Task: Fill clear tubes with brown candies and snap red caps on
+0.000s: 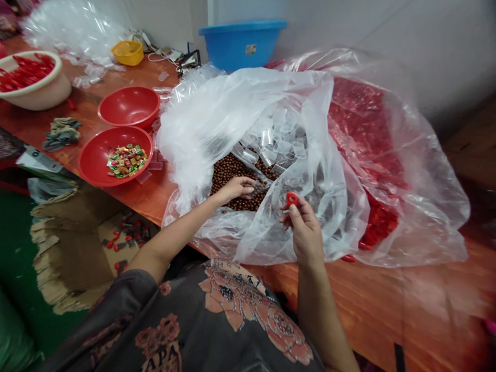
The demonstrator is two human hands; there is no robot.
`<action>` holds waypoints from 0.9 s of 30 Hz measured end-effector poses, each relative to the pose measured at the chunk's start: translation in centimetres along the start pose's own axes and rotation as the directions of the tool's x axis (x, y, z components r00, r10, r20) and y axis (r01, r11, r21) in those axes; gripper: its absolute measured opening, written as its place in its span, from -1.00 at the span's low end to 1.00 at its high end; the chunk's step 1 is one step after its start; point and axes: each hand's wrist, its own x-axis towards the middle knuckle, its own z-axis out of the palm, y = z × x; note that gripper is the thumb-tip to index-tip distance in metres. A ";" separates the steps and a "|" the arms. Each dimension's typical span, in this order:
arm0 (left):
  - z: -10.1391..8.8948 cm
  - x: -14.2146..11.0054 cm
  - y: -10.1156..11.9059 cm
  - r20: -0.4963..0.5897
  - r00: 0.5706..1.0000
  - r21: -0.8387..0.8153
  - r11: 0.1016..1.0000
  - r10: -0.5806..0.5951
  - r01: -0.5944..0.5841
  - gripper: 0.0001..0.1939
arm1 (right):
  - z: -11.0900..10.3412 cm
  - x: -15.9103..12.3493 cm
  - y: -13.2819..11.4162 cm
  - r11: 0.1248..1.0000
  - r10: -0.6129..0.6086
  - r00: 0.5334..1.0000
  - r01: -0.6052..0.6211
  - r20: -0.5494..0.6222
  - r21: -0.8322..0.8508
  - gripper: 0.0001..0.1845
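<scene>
My left hand (236, 190) reaches over a heap of small round brown balls (232, 172) in an open clear plastic bag (201, 124). Its fingers curl round what looks like a small clear plastic container (257, 190), partly lost against the balls. Above the bag's near right side, my right hand (306, 223) pinches a red plastic piece with a hole (291, 199) between thumb and fingers. Several empty clear containers (270, 138) lie in the bag, behind the balls.
Right of the bag, another clear bag holds red pieces (383, 220). To the left stand a red bowl of wrapped sweets (90, 159), another red bowl (129, 103) and a white basin of red pieces (35, 94). A blue basin (242, 45) stands behind; an open carton (72, 250) sits below.
</scene>
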 end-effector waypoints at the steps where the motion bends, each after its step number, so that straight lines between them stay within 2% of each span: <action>1: 0.0 -0.3 0.1 0.022 1.000 -0.051 0.999 0.008 -0.007 -0.73 | -0.1 0.1 0.1 1.000 -0.004 1.000 0.004 -0.004 0.001 -0.54; 7: 0.2 -3.3 0.9 0.073 0.988 -0.260 0.959 0.134 -0.111 -0.57 | -0.1 0.1 -0.7 0.999 -0.040 0.999 0.040 0.012 -0.014 -0.52; 12: 1.0 -5.8 1.1 0.044 0.969 -0.185 0.955 0.243 -0.232 -0.60 | 1.1 0.4 -2.1 0.980 -0.118 0.990 0.129 0.077 -0.149 -0.66; 18: 2.3 -7.9 1.0 0.099 0.945 -0.132 0.945 0.311 -0.298 -0.56 | 2.3 1.5 -3.0 0.924 -0.222 0.966 0.251 0.129 -0.287 -0.63; 20: 2.6 -8.3 1.1 0.082 0.946 -0.107 0.947 0.313 -0.304 -0.54 | 2.3 1.7 -3.3 0.865 -0.276 0.938 0.338 0.211 -0.372 -0.66; 22: 2.8 -8.7 1.2 0.050 0.948 -0.075 0.948 0.313 -0.309 -0.53 | 2.2 1.8 -3.7 0.768 -0.326 0.893 0.441 0.310 -0.465 -0.65; 27: 3.1 -9.7 1.6 -0.012 0.937 0.035 0.937 0.349 -0.348 -0.57 | 1.8 1.5 -4.0 0.431 -0.389 0.759 0.651 0.522 -0.625 -0.51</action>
